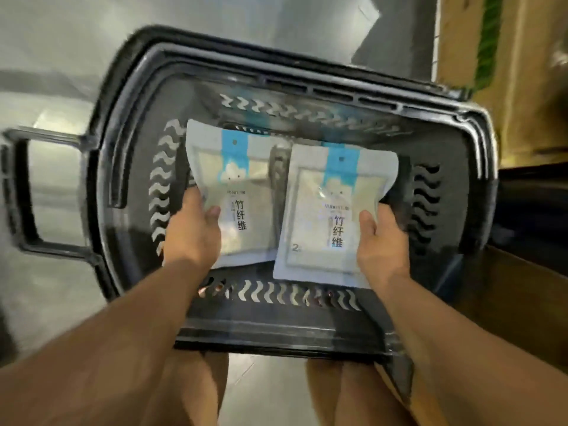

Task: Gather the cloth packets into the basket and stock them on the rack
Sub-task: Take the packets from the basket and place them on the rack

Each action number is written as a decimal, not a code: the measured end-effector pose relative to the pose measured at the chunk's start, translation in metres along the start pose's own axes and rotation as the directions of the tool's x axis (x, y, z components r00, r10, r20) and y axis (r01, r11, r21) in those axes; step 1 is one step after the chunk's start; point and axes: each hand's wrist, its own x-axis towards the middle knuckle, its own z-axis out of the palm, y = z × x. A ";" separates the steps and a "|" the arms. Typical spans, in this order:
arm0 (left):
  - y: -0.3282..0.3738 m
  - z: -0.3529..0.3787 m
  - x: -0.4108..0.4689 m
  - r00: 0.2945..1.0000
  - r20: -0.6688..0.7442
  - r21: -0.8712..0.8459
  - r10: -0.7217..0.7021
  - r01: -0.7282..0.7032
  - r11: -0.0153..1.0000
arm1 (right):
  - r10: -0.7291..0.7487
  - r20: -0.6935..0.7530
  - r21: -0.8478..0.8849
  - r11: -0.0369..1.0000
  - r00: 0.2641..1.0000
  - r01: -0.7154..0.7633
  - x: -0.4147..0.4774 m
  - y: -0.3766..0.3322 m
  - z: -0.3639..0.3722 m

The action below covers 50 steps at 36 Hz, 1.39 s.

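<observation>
Thumbs (214,212) pin two packets (236,192) over the basket (445,142).

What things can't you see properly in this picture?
Head view:
- Left hand: fingers mostly hidden under the left packet; the thumb shows.
- Right hand: same, under the right packet.
- Basket floor: mostly covered by both packets.
- Small print on the packets: blurred.
- The rack: out of frame.
</observation>
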 end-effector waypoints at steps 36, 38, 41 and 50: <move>0.217 -0.486 -0.397 0.667 -0.291 -0.498 0.686 -0.718 0.487 | -0.362 -0.589 0.228 0.784 0.722 0.578 -0.437 -0.300 -0.397; 0.232 -0.493 -0.403 0.611 -0.285 -0.478 0.738 -0.758 0.443 | -0.334 -0.653 0.230 0.768 0.680 0.598 -0.453 -0.298 -0.410; 0.260 -0.496 -0.415 0.533 -0.253 -0.483 0.807 -0.793 0.372 | -0.262 -0.735 0.255 0.748 0.626 0.612 -0.471 -0.291 -0.427; 0.349 -0.453 -0.482 0.245 -0.114 -0.507 0.963 -0.848 0.156 | -0.027 -0.893 0.265 0.775 0.449 0.573 -0.520 -0.231 -0.487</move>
